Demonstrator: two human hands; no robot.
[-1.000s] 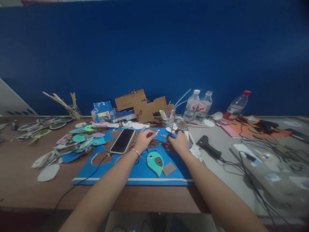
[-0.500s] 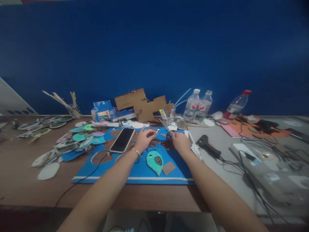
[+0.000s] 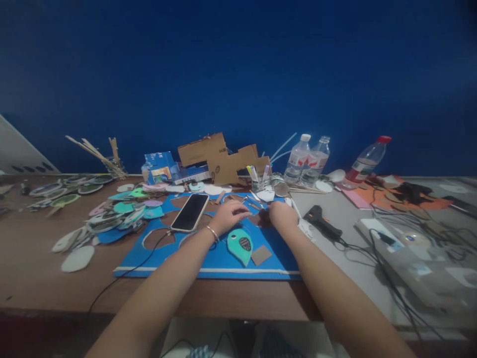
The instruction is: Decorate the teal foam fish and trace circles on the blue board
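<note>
My left hand [image 3: 230, 217], with a bangle at the wrist, hovers over the blue board [image 3: 212, 263], fingers stretched forward and apart and nothing visible in them. My right hand [image 3: 283, 217] is closed around the dark handles of a pair of scissors [image 3: 257, 198], whose blades point away to the left; its fingers are mostly hidden. Between my forearms lies a green bird-shaped cutout [image 3: 239, 247] with a white eye and a dark patterned wing. A small brown cardboard piece [image 3: 261, 255] is beside it. Small scraps lie beyond my hands.
A phone [image 3: 191, 213] rests left on the board, near a pile of coloured cutouts [image 3: 122, 209]. Behind are cardboard pieces [image 3: 223, 166], a cup of markers [image 3: 258, 184] and plastic bottles [image 3: 298, 161]. A black glue gun [image 3: 322, 224] and cables lie right, by a grey case [image 3: 413, 268].
My left hand has drawn slightly back from the small pale item near its fingertips, and its fingers have lowered. My right hand has turned and moved a little right, with the scissors lower.
</note>
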